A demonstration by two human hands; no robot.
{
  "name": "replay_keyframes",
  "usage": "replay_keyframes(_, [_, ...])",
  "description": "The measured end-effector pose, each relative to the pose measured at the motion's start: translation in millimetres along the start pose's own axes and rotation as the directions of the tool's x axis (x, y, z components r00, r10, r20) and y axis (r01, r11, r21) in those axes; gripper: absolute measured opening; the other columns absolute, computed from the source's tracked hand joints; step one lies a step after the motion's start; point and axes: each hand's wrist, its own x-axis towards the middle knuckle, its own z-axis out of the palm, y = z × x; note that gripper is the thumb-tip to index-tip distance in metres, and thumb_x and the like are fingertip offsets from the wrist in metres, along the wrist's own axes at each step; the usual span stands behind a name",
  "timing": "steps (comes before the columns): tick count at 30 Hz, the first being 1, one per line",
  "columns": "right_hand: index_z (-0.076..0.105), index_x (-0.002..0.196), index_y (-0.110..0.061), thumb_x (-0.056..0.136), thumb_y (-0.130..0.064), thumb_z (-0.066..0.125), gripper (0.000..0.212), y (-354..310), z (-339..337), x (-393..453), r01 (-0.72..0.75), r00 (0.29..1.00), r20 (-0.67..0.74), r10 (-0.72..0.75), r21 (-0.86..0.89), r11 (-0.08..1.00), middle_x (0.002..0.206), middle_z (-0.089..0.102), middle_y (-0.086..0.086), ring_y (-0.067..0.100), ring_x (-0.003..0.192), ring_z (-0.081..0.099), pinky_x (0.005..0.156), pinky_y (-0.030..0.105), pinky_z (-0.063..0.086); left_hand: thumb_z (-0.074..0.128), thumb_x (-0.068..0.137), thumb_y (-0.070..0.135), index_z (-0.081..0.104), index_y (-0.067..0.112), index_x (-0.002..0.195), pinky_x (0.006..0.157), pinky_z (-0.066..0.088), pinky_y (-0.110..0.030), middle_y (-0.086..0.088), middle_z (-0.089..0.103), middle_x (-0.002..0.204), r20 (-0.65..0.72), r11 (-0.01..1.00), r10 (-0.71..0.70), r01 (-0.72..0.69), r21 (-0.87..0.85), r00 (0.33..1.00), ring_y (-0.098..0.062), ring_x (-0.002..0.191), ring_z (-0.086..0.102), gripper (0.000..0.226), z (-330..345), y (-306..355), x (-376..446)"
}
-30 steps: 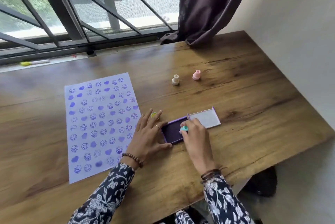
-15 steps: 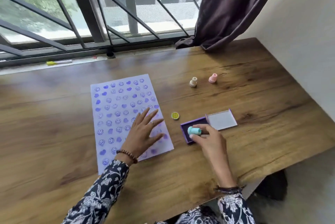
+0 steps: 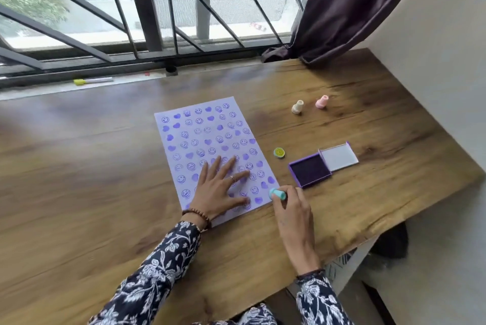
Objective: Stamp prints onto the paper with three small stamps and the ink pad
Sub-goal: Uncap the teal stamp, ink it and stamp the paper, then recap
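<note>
A white paper (image 3: 200, 135) covered with purple smiley and heart prints lies on the wooden table (image 3: 79, 167). My left hand (image 3: 219, 188) rests flat on its near right part, fingers spread. My right hand (image 3: 292, 206) grips a teal stamp (image 3: 277, 194) at the paper's near right corner, tilted toward the sheet. The open purple ink pad (image 3: 310, 173) sits just right of that hand, its lid (image 3: 339, 157) folded back. A cream stamp (image 3: 297, 107) and a pink stamp (image 3: 322, 101) stand farther back.
A small yellow-green cap (image 3: 279, 152) lies between paper and ink pad. A dark curtain (image 3: 349, 9) hangs at the back right; a barred window spans the back. A yellow-tipped marker (image 3: 92, 80) lies on the sill. The table's right edge runs close to the ink pad.
My right hand has carried the teal stamp off the ink pad, left to the paper's near right corner. My left hand went from beside the pad onto the paper.
</note>
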Motion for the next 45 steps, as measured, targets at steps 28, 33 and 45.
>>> replay_keyframes(28, [0.070,0.086,-0.003,0.075,-0.015,0.072,0.017,10.7,-16.9,57.9,-0.175,0.945,0.307,0.116,0.173,0.969,0.073,0.067,0.007,0.010,0.061,0.062,0.059,0.022,0.051,0.058,0.073,0.060,0.030,0.045,0.132,0.114,-0.015,-0.045,0.009,0.005,0.156,0.023,0.998,0.008,-0.007,-0.066,1.000,-0.020,0.143,-0.010,0.068,0.5,-1.9,1.5])
replay_keyframes(33, [0.067,0.083,0.000,0.084,-0.003,0.060,0.008,36.4,-44.2,73.5,-0.507,0.860,0.411,0.302,0.750,0.425,0.060,0.070,0.000,0.006,0.055,0.065,0.056,0.016,0.056,0.058,0.078,0.051,0.044,0.036,0.127,0.114,-0.010,-0.050,0.005,0.028,0.150,-0.066,0.992,-0.039,0.031,-0.125,0.997,-0.021,0.143,0.006,0.053,-14.4,12.5,16.1])
replay_keyframes(45, [0.063,0.089,0.002,0.086,-0.003,0.055,0.010,61.6,-61.7,132.0,-0.528,0.845,0.516,0.137,0.846,0.073,0.064,0.073,0.003,0.010,0.061,0.069,0.058,0.018,0.057,0.058,0.083,0.008,0.060,0.005,0.111,0.090,0.038,-0.034,-0.019,0.056,0.116,-0.019,0.998,0.061,-0.061,-0.006,0.998,-0.031,0.108,0.052,0.029,-6.1,98.2,116.4])
